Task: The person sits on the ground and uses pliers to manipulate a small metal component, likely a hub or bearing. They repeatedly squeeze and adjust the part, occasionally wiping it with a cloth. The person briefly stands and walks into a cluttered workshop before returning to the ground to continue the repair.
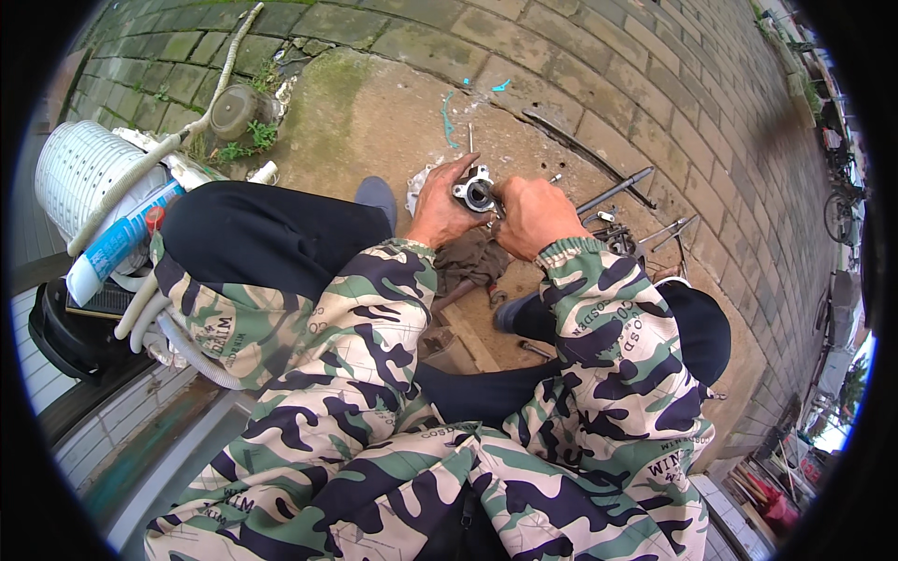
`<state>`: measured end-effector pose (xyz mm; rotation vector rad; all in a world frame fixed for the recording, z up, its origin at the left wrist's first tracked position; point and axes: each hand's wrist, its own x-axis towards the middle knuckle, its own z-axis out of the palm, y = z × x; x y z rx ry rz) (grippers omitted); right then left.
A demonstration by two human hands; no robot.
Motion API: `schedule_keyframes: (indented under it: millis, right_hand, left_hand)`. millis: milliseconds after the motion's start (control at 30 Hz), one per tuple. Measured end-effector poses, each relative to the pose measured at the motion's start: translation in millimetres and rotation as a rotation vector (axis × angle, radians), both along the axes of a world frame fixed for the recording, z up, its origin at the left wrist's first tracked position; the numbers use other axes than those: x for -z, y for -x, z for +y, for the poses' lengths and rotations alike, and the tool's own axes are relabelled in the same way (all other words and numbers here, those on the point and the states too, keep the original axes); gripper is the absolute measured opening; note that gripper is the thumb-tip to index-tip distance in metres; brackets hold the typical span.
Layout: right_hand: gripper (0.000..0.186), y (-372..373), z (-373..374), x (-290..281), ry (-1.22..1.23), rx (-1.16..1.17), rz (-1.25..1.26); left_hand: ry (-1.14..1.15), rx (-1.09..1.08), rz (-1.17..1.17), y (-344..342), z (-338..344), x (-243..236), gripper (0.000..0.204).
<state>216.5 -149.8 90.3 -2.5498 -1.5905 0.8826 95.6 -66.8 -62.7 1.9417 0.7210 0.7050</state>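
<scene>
My left hand (445, 208) is closed around a silvery metal flange (463, 193) with rounded lugs and a dark round bore in its middle. The bore faces up towards me. At the flange's right side, my right hand (540, 215) is curled into a fist, its fingertips close against the part. Whatever those fingers grip is hidden. Just below both hands, a dark, dirty rag (470, 260) lies on the ground between my feet. Beside my left hand is some crumpled white plastic (414, 189).
Several metal tools (613, 229) lie right of my hands, along with a long dark bar (613, 191). A white perforated tub (82, 173), a ribbed hose (131, 194) and a blue-and-white package (122, 238) stand at left. Turquoise scraps (501, 86) lie on the concrete ahead.
</scene>
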Motion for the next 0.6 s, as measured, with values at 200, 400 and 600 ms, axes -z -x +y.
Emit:
schedule_keyframes:
  millis: [200,400,600]
  right_hand:
    - [0.021,9,-8,1,-0.061,0.073,0.029]
    - [0.023,23,-9,5,-0.096,0.162,0.054]
    - [0.023,28,-11,5,-0.099,0.210,0.033]
  left_hand:
    - [0.274,-0.110,0.022,-2,-13,-6,0.073]
    - [0.229,-0.188,0.032,-7,-17,-10,0.070]
    - [0.252,-0.209,0.048,-10,-19,-11,0.068]
